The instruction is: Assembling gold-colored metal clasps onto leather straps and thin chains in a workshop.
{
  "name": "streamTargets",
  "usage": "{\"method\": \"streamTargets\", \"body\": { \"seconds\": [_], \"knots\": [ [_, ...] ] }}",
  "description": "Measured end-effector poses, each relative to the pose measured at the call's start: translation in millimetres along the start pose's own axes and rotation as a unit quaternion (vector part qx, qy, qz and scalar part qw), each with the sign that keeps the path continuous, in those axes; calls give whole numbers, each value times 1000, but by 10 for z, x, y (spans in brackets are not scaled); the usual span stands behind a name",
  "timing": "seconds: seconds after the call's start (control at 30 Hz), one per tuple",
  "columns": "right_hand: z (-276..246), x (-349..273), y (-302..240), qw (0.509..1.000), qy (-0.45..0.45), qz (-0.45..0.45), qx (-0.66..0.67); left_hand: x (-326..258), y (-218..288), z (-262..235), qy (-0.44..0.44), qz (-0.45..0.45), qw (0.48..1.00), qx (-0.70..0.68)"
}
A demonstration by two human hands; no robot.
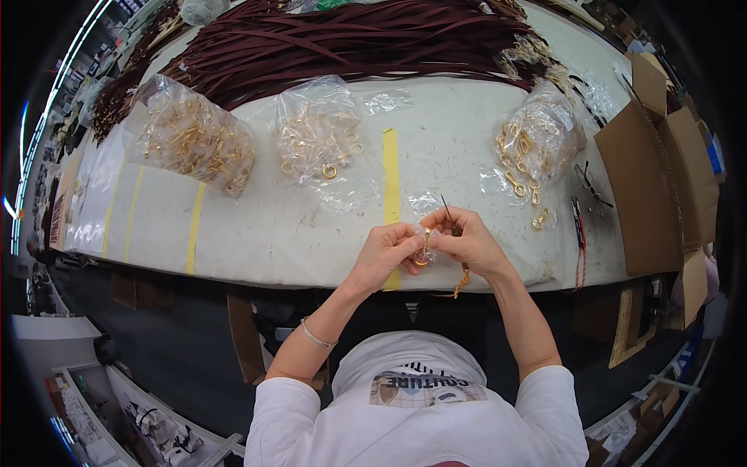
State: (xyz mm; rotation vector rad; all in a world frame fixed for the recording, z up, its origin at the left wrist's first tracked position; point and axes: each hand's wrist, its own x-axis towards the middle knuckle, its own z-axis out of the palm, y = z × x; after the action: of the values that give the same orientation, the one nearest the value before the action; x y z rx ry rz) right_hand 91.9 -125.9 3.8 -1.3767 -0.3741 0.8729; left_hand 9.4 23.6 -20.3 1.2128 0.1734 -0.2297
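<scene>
Close to the table's front edge, my left hand (389, 253) and my right hand (471, 245) meet around a small gold-coloured metal fitting (422, 261) in clear plastic film. Fingers of both hands pinch it, and they hide much of its shape. A thin, dark pointed tool (446, 206) sticks up from my right hand, its lower part covered by the fingers. Below that hand hangs a yellow-orange cord (462, 282). Several gold snap hooks (515, 184) lie to the right, beside a clear bag of gold hooks (541, 132).
Bags of gold hooks (194, 136) and gold rings (317, 132) sit at left. Dark maroon straps (342, 39) cover the far side. At right are red-handled pliers (579, 226), glasses (594, 185) and an open cardboard box (642, 187). Yellow tape (391, 171) crosses the table.
</scene>
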Motion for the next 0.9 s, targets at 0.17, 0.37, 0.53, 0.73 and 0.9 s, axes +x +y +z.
{"method": "streamTargets", "body": {
  "seconds": [0.17, 0.37, 0.53, 0.73, 0.9],
  "knots": [
    [16, 5, 37, 1000, 13, 20, 9, -31, 3, 43, 18, 26, 999, 23],
    [43, 22, 23, 999, 16, 36, 34, -40, 9, 14, 16, 42, 998, 40],
    [39, 22, 48, 996, 15, 48, 68, -35, -14, -3, 15, 42, 999, 28],
    [22, 30, 35, 995, 7, 51, 80, -52, -17, -70, 29, 31, 999, -33],
    [-277, 22, -107, 936, 156, -98, -301, 38, 270, -293, 212, 132, 937, -246]
  ]
}}
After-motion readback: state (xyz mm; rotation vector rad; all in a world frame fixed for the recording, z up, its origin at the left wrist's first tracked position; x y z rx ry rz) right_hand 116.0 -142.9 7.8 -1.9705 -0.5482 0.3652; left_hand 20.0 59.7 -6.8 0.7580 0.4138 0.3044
